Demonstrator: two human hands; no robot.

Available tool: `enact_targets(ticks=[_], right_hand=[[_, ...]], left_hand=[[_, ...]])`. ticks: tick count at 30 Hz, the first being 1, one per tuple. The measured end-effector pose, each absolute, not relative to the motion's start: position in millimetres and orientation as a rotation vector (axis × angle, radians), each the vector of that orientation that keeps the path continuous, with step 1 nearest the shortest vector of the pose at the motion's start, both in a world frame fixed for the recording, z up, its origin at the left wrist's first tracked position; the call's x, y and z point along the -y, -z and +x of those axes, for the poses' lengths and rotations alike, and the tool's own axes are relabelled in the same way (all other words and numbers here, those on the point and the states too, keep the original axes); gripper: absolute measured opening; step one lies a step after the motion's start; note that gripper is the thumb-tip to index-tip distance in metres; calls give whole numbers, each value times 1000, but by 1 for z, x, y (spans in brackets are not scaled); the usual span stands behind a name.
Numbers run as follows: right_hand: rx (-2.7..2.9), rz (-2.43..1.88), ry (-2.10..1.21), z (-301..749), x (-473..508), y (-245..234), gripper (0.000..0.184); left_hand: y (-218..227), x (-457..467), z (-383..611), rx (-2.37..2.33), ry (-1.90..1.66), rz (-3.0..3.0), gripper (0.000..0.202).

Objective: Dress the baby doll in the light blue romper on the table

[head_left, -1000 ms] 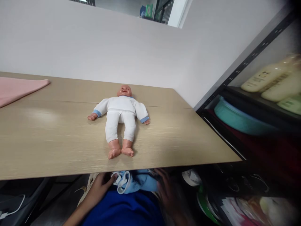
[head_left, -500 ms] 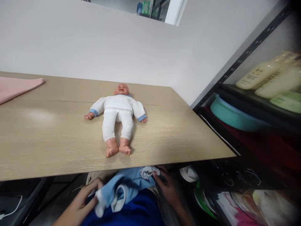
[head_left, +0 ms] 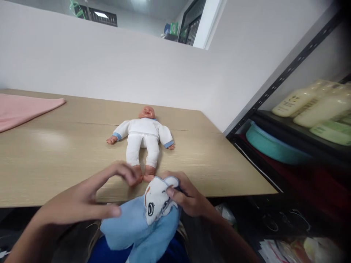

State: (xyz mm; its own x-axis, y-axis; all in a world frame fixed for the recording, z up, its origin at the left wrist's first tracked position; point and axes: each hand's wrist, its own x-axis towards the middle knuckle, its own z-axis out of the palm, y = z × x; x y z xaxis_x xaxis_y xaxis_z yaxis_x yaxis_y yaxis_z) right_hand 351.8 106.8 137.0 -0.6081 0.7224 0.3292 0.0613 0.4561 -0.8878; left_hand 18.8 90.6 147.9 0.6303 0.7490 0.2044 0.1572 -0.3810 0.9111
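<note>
A baby doll (head_left: 143, 139) in a white suit with blue cuffs lies face up on the wooden table (head_left: 55, 157), feet toward me. My right hand (head_left: 189, 197) pinches a light blue garment (head_left: 137, 230) with a white cartoon face patch, held at the table's near edge. My left hand (head_left: 90, 197) hovers beside it, fingers curled, with its fingertips at the doll's feet; the garment's left side lies just under the thumb, and I cannot see whether the hand grips it.
A pink cloth (head_left: 24, 109) lies at the table's far left. A black metal shelf (head_left: 287, 69) stands to the right with a teal basin (head_left: 271, 144) and pale bottles (head_left: 315, 106). A white wall runs behind the table.
Both hands have risen from below the table edge, lifting the blue garment up to the table's near edge by the doll's feet. The white face patch now faces me.
</note>
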Motion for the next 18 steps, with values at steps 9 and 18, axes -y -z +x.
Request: enact_targets(ticks=[9,18], right_hand=[[2205,-666,-883,347,-147,-220,27],[2626,-747,-994,375,-191,-208,42]], left_hand=[[-180,-150,66,-540,-733,1953,29],[-182,-166,47,-956,-817,2246,45]])
